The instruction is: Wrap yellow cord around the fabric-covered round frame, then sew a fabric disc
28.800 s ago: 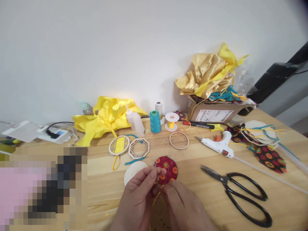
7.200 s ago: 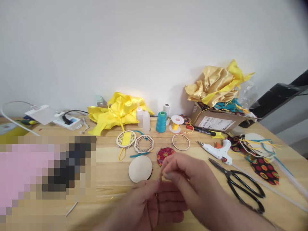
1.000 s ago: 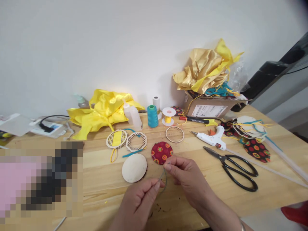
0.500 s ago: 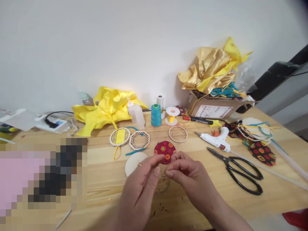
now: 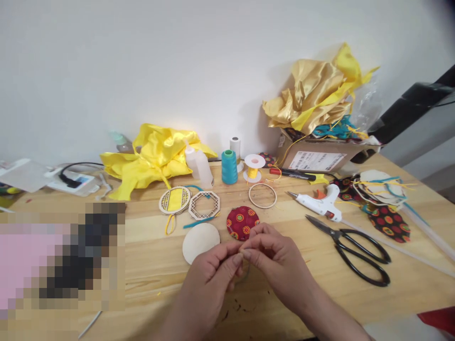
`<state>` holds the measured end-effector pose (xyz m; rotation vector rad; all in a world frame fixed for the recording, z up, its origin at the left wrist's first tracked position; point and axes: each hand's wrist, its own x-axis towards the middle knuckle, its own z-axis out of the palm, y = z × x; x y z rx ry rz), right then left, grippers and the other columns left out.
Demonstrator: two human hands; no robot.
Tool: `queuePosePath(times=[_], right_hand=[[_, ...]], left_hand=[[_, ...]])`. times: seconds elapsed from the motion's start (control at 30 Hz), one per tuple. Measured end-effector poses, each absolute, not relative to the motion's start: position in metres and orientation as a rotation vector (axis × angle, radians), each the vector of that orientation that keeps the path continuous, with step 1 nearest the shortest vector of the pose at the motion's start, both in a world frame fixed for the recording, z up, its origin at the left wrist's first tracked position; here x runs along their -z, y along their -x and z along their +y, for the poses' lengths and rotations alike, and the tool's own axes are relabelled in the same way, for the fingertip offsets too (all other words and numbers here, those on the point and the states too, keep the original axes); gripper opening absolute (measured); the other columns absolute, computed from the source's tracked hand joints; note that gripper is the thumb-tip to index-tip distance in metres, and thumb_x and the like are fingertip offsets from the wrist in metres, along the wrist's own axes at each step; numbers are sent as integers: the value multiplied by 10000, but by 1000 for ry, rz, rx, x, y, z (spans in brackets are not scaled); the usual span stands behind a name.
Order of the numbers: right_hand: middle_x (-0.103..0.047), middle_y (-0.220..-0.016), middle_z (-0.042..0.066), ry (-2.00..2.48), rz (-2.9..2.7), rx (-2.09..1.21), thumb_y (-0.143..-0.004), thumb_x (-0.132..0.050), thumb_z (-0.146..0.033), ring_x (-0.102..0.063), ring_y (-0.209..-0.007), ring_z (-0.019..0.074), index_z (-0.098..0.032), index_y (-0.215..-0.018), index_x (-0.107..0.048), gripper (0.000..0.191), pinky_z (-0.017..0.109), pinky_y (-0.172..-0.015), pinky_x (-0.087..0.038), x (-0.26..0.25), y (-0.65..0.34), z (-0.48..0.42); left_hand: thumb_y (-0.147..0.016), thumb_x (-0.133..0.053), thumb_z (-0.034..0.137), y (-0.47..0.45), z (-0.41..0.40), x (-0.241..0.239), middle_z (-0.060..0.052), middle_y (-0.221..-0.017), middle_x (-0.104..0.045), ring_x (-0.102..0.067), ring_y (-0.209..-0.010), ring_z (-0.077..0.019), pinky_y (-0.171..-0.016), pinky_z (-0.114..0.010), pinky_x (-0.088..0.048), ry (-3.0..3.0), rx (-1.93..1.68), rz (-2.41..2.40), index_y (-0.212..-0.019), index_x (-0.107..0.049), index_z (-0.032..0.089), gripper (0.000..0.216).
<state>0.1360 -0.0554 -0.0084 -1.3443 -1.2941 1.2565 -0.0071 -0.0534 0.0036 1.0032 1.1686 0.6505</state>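
My left hand (image 5: 213, 274) and my right hand (image 5: 273, 260) meet fingertip to fingertip just above the wooden table (image 5: 408, 293). Both pinch something very thin between thumb and forefinger; a faint grey loop of thread (image 5: 245, 274) hangs under them. Just beyond my right hand lies a red patterned fabric disc (image 5: 242, 221). A plain pale disc (image 5: 201, 242) lies beside my left hand's fingertips.
Black scissors (image 5: 355, 251) and a white glue gun (image 5: 320, 203) lie to the right. Behind the discs are a wooden ring (image 5: 262, 195), two fretwork frames (image 5: 190, 203), a teal thread cone (image 5: 229, 166), a yellow spool (image 5: 254, 166), bottles, yellow cloth (image 5: 156, 158) and a cardboard box (image 5: 320, 158) of gold fabric.
In the last second my hands drew together until the pinched fingertips touch, and the hanging thread loop shortened. The red disc has stayed flat on the table.
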Motion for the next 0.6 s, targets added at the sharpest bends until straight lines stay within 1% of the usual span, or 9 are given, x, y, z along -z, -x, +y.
queuePosePath(times=[0.17,0.27,0.37,0.43,0.5,0.53,0.6], right_hand=[[-540,-794,7,1374,-1397,-1133,-743,-592,-134,-537,-808,130,-178,-658,-643,108,245,-728,-424,10,-136,-55],[-574,-842,23,1436,-1562,-968,-789,-541,-168,-556,-817,143,-190,-772,-643,106,264,-735,-448,8,-145,-54],[-609,-932,72,1664,-1783,-601,-850,-426,-197,-572,-853,185,-171,-913,-617,203,333,-780,-458,8,-177,-58],[-625,-950,114,1918,-1884,-235,-851,-402,-237,-584,-859,242,-148,-905,-624,245,400,-780,-467,11,-210,-68],[-618,-1031,136,2130,-1952,30,-843,-396,-255,-566,-960,298,-143,-1011,-608,292,448,-817,-456,17,-245,-81],[-621,-1024,156,2209,-1980,102,-831,-406,-263,-566,-960,317,-118,-1000,-614,305,468,-839,-446,21,-261,-89],[-634,-987,197,2389,-1979,126,-787,-447,-264,-585,-916,347,-61,-996,-618,337,488,-844,-446,29,-286,-101]], left_hand=[[-787,-560,293,7,-53,2,48,-540,-461,-354,-468,-66,-445,-182,-268,-992,-655,1184,-786,-666,145,182],[-779,-576,318,7,-54,6,50,-522,-464,-347,-443,-56,-430,-181,-251,-979,-690,1213,-670,-626,144,212],[-764,-599,325,9,-52,9,49,-525,-476,-319,-419,-39,-412,-175,-224,-891,-765,1214,-645,-611,140,220],[-746,-622,316,11,-51,10,45,-530,-488,-313,-414,-32,-404,-171,-212,-820,-828,1193,-671,-624,136,195],[-728,-643,302,12,-48,12,45,-519,-491,-311,-408,-27,-396,-168,-201,-758,-880,1169,-688,-636,131,176],[-721,-651,296,12,-47,12,45,-510,-490,-309,-404,-25,-393,-166,-196,-732,-896,1160,-688,-640,128,171],[-711,-662,286,13,-46,13,44,-503,-496,-306,-396,-21,-388,-165,-190,-695,-917,1142,-682,-641,125,165]])
